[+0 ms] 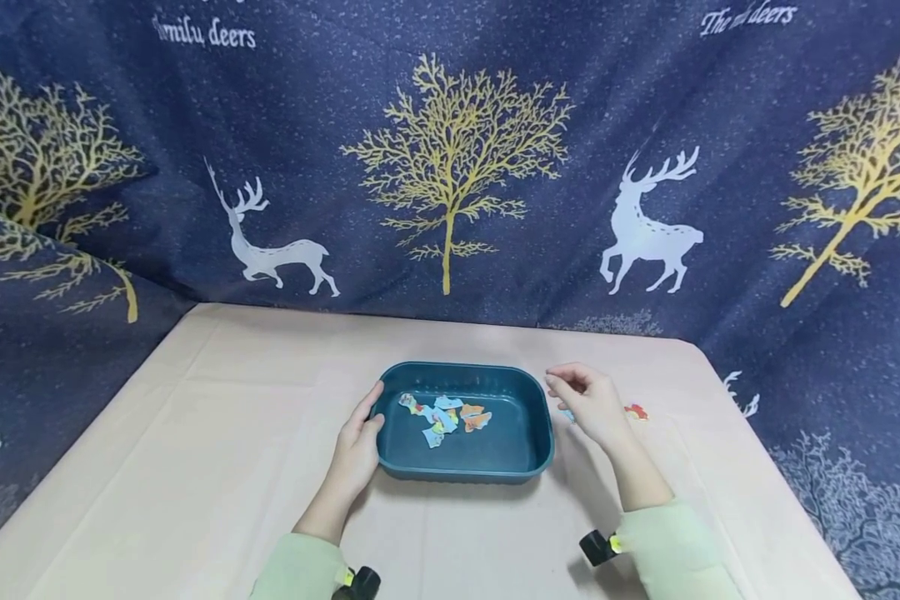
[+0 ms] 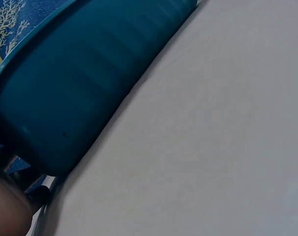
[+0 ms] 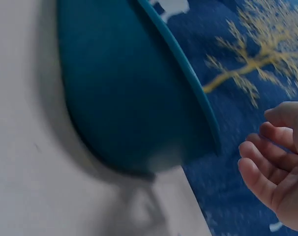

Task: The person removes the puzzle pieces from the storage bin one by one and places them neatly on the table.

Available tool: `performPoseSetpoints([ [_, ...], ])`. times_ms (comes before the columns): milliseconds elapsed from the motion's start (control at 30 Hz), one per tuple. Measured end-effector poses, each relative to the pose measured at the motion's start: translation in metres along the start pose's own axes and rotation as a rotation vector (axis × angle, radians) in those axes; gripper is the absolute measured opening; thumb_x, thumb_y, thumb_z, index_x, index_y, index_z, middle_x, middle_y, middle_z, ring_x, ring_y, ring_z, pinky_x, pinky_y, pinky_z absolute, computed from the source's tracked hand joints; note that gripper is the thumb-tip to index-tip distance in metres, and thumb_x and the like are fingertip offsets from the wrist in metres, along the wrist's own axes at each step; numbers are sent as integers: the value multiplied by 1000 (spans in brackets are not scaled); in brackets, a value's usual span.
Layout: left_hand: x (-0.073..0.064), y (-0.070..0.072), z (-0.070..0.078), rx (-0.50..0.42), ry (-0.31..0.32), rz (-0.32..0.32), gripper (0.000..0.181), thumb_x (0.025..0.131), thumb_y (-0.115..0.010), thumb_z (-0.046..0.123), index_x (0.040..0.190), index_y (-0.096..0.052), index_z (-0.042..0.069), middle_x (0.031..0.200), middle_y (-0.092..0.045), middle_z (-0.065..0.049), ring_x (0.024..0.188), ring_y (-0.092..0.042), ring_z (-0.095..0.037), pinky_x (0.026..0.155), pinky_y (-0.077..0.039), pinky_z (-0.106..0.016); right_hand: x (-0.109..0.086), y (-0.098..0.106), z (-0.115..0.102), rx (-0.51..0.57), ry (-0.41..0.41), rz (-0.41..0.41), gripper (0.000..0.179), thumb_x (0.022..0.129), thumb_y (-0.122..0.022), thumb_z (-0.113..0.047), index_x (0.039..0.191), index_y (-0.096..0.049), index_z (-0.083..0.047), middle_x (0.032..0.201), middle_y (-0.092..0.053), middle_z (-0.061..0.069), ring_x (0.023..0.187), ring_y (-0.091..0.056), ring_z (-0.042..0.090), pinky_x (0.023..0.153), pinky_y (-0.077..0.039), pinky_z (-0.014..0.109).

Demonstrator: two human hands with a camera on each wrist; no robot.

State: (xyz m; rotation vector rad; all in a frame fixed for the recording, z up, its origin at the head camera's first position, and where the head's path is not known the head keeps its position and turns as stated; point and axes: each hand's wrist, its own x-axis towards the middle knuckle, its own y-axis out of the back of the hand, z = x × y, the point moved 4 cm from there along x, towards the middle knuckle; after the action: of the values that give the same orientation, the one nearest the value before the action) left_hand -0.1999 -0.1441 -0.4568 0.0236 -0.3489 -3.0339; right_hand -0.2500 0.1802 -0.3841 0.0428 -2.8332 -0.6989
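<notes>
A teal rectangular plastic basin (image 1: 465, 477) sits in the middle of the table. Several small flat pieces (image 1: 441, 423) with irregular outlines, light blue with printed patches, lie inside it on the left, beside orange ones (image 1: 476, 417). My left hand (image 1: 355, 446) holds the basin at its left end, thumb at the rim; in the left wrist view its fingers curl by the basin's corner. My right hand (image 1: 588, 406) hovers just right of the basin, fingers loosely bent with nothing between them. A blue piece (image 1: 567, 415) shows partly behind this hand, and a red-and-yellow piece (image 1: 636, 412) lies beyond the wrist.
A pale cloth covers the table (image 1: 217, 442). Behind it hangs a dark blue curtain (image 1: 390, 242) printed with white deer and golden trees. Black wrist cameras sit at both green sleeves (image 1: 667, 542).
</notes>
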Motion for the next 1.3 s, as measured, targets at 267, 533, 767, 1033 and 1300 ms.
performPoseSetpoints([
  [267, 1, 0, -1, -4, 3, -4, 47, 102, -31, 15, 149, -31, 22, 157, -25, 4, 147, -16, -21, 121, -15, -44, 2, -42, -18, -62, 87, -163, 24, 91, -63, -19, 105, -67, 0, 88, -69, 13, 68, -61, 12, 58, -54, 22],
  [533, 1, 0, 0, -2, 4, -2, 47, 102, -32, 15, 148, -31, 22, 156, -25, 3, 147, -16, -21, 121, -15, -45, 2, -78, -24, -179, 136, -254, 22, 90, -64, -23, 104, -68, -6, 95, -70, 0, 83, -63, 12, 66, -53, 21],
  [767, -1, 0, 1, -11, 9, -7, 48, 101, -32, 15, 148, -31, 23, 157, -25, 4, 147, -16, -21, 121, -15, -45, 2, -97, -15, -268, 95, -258, 16, 88, -65, -17, 99, -69, -6, 89, -69, -1, 80, -62, 10, 66, -53, 23],
  [1033, -1, -1, 2, -3, 7, -4, 48, 101, -32, 15, 148, -31, 23, 157, -25, 3, 147, -16, -21, 121, -15, -45, 1, -98, -12, -422, 36, -272, 10, 86, -66, -17, 92, -70, -9, 86, -66, -1, 74, -57, 8, 66, -52, 26],
  [1300, -2, -2, 2, 20, 5, 0, 48, 101, -32, 15, 149, -31, 23, 157, -25, 2, 147, -16, -23, 121, -15, -46, -2, -101, -8, -542, -19, -324, 17, 82, -72, -24, 91, -67, -10, 89, -61, 1, 77, -54, 12, 67, -50, 30],
])
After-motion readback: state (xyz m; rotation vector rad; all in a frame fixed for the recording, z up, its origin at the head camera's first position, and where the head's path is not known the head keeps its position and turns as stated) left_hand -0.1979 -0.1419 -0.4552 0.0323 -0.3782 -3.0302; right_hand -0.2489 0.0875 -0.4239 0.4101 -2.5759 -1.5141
